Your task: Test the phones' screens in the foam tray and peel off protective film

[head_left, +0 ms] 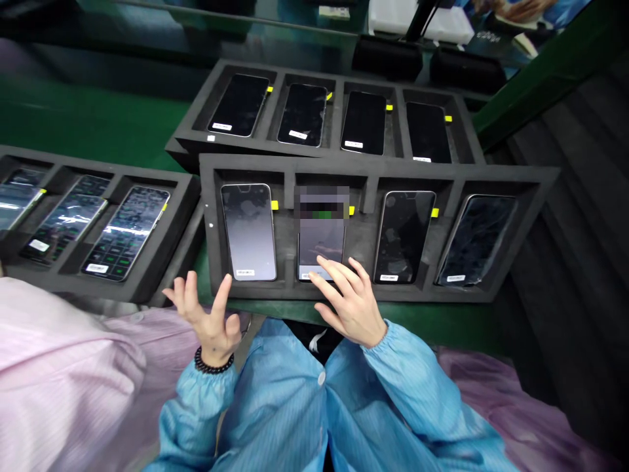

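A dark foam tray (289, 167) lies before me with phones in its slots. My right hand (346, 298) rests with fingers spread on the lower edge of the second phone (322, 242), whose screen is lit. My left hand (206, 311) hovers in front of the tray's near left corner, fingers apart and curled up, holding nothing; a black bead bracelet is on its wrist. The leftmost phone (248, 231) shows a pale grey screen. Two dark phones (403, 236) (476, 239) fill the right slots. Both my sleeves are blue.
A second foam tray (275, 73) with several dark phones sits behind, on the green belt (73, 118). A third tray (167, 242) at left holds lit phones. A pink-clad person's sleeve (59, 367) is at my left. A dark wall runs along the right.
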